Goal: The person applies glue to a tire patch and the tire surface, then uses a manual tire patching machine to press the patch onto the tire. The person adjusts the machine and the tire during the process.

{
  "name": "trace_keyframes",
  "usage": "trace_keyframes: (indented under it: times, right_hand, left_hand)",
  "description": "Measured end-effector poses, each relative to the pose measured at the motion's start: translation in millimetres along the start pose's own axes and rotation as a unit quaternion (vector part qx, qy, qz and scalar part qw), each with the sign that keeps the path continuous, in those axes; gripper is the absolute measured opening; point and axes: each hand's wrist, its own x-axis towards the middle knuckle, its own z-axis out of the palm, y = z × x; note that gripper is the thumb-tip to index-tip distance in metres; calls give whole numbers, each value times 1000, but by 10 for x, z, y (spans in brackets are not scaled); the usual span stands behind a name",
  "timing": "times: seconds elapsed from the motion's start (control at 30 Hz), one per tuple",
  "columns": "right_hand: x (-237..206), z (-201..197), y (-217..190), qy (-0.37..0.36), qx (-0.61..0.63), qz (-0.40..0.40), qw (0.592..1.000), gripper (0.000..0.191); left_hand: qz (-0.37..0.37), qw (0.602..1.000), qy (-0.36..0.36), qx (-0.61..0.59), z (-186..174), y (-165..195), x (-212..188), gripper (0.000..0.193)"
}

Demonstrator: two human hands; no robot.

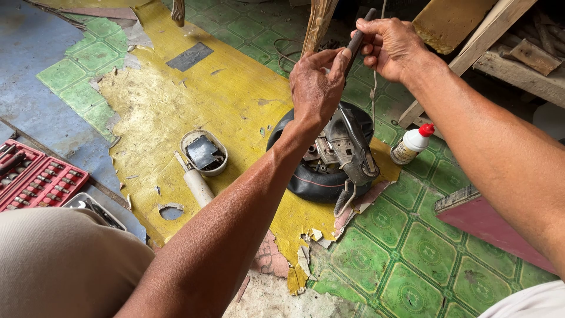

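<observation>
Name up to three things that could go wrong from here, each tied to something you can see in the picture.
1. Both hands, left hand and right hand, pinch a thin dark rod held in the air; if a grip slips, it may drop onto the machine part on the black tyre below.
2. The small white bottle with a red cap stands near the right forearm and could be knocked over.
3. Torn, curling floor covering could catch a foot.

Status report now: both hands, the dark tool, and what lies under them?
Both hands, left hand and right hand, grip dark tool. Power tool rests on black tyre below. Nothing blocking.
</observation>
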Motion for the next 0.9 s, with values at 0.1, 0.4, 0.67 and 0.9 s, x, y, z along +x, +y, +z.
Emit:
trace_keyframes:
  times: [0.1,0.4,0.67,0.9]
  right_hand:
    - [-1,10,-12,-3,6,1,1000,18]
    - [-20,15,-23,4,5,4,1000,17]
    - [-3,16,-27,8,9,15,1000,17]
    - [-15,24,-32,4,9,15,1000,16]
  left_hand:
    - [2,1000,4,10,-22,27,-3,37]
    - [-20,999,-26,-31,-59,88,-24,37]
    - [-17,999,-22,-44,-37,64,-17,38]
    - [19,1000,-14,-12,-55,51,-13,37]
